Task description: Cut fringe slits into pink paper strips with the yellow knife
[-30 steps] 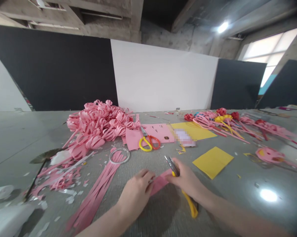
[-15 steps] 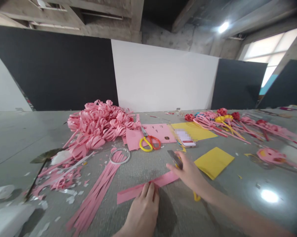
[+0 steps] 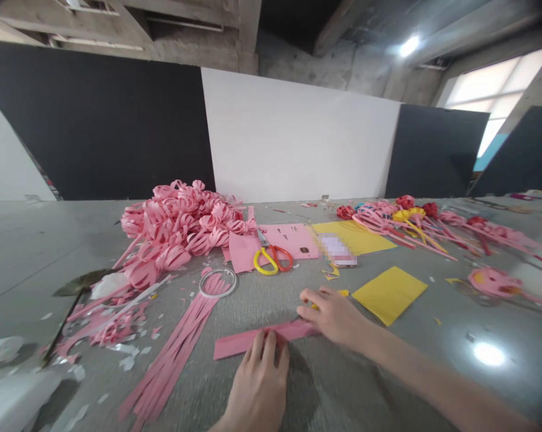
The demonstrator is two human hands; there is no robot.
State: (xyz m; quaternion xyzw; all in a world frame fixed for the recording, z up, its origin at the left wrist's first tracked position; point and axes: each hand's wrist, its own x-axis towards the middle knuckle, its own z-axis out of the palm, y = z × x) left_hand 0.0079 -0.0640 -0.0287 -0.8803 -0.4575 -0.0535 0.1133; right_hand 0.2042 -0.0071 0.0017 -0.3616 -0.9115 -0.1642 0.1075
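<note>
L hand [image 3: 259,384] at btm ctr of frame, fingers nearly together, tips down on pink strip [image 3: 237,343]; can't tell if it's pinching. Strip lies lower ctr, its rt end under R hand [image 3: 336,318], which is curled round a yellow-handled tool [image 3: 343,293], mostly hidden. Yellow sheet [image 3: 391,295] just beside, mid-rt. Scissors [image 3: 269,247] nr ctr. White ring [image 3: 234,282] sits on strip bundle [image 3: 176,348], lower L of ctr.

Bare left hand [image 3: 260,384], bare right hand [image 3: 331,315], slender fingers [image 3: 257,348], bare right forearm [image 3: 415,366]
</note>
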